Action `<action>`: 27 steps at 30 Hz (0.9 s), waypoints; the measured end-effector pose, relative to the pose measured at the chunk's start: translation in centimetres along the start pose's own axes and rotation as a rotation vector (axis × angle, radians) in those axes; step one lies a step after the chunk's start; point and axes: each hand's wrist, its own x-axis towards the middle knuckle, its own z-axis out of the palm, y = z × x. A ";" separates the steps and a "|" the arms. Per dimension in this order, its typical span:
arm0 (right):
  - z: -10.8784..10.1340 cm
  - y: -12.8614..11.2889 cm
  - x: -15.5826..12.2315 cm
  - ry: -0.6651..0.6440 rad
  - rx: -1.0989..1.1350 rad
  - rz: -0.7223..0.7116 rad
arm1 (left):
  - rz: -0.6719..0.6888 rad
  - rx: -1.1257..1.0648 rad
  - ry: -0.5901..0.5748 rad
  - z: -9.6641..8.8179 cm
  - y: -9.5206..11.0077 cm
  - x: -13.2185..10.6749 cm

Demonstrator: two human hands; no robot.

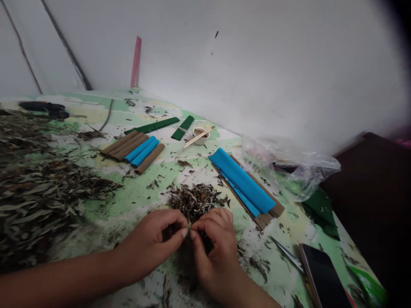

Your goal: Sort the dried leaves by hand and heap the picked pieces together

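Note:
My left hand (157, 241) and my right hand (215, 248) meet fingertip to fingertip at the middle of the table. Both are closed in a pinch on a small dried leaf (189, 225), of which only a sliver shows between thumbs and forefingers. Just beyond them lies a small heap of dried, crumbled leaves (199, 199). A far larger pile of dried leaves (45, 201) spreads over the left side, beside my left forearm.
Brown and blue paper rolls (144, 152) lie beyond the leaves, near green strips (154, 125) and a small cup (201, 136) with chopsticks across it. Right of my hands are blue sheets (247, 182), a plastic bag (298, 171), scissors (287, 253) and a phone (324, 276). A wall rises behind.

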 end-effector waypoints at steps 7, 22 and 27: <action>-0.3 0.3 0.1 0.035 0.031 0.049 | -0.010 -0.037 0.011 -0.2 0.2 -0.2; -0.6 -0.4 0.0 -0.030 0.131 -0.044 | 0.059 -0.119 0.004 -0.7 0.2 -0.3; -0.7 -0.6 -0.2 -0.278 0.216 -0.468 | 0.048 -0.165 -0.004 -0.9 0.3 -0.3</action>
